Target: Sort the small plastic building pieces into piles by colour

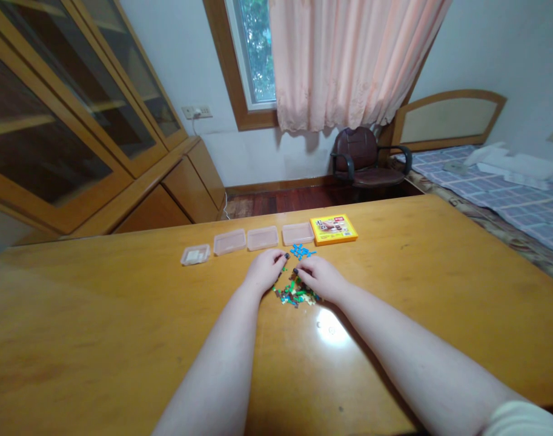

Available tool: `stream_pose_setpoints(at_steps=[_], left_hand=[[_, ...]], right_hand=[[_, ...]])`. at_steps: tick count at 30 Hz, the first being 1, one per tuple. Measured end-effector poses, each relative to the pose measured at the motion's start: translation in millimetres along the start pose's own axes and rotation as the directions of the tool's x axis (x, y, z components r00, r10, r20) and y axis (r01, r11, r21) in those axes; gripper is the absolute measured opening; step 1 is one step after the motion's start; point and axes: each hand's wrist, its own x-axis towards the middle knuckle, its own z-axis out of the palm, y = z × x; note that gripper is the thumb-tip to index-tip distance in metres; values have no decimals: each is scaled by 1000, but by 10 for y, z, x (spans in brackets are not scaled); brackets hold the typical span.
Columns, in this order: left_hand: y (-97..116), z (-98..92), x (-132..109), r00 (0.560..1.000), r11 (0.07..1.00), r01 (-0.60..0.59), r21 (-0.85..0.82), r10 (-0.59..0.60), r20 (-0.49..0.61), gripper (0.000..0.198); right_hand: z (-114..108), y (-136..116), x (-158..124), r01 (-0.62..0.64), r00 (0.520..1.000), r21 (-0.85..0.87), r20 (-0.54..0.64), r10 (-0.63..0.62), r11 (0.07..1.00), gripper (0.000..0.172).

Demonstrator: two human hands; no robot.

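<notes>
A mixed pile of small green, brown, white and blue plastic building pieces [295, 294] lies on the table between my forearms. Just beyond it is a separate cluster of blue pieces [300, 251]. My left hand [266, 267] rests at the left of the pile, thumb and fingertips pressed together by the blue cluster. Over the pile's right side is my right hand [320, 278], its fingers bent and drawn together, partly covering the pieces below. Anything in either pinch is too small to make out.
Three shallow clear plastic trays [263, 238] and a smaller one with pale pieces [195, 255] form a row behind my hands. A yellow box [334, 229] ends the row at right. Beyond the wooden table [122, 327] stand an office chair [364, 157], a bed and a cabinet.
</notes>
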Motion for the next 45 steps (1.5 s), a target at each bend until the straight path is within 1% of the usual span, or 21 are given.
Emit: stream_pose_setpoints(at_steps=[9, 14, 23, 34, 39, 45], left_hand=[[-15, 4, 2, 1000, 1000, -11, 7, 11, -5, 31], [-34, 17, 9, 1000, 1000, -18, -6, 17, -11, 30], [-33, 20, 1, 1000, 999, -23, 28, 23, -8, 32], [-37, 24, 7, 1000, 999, -25, 27, 25, -11, 31], [-44, 34, 8, 1000, 1000, -22, 21, 22, -16, 33], [-32, 33, 9, 1000, 1000, -14, 21, 15, -14, 30]], right_hand=[[8, 4, 3, -9, 1000, -2, -5, 9, 1000, 18], [0, -7, 3, -11, 1000, -7, 1, 11, 1000, 20], [16, 19, 6, -20, 1000, 12, -6, 20, 1000, 18], [-34, -21, -2, -27, 999, 106, 31, 24, 994, 17], [-47, -21, -2, -13, 998, 112, 55, 7, 994, 18], [-34, -16, 0, -5, 999, 93, 47, 0, 996, 19]])
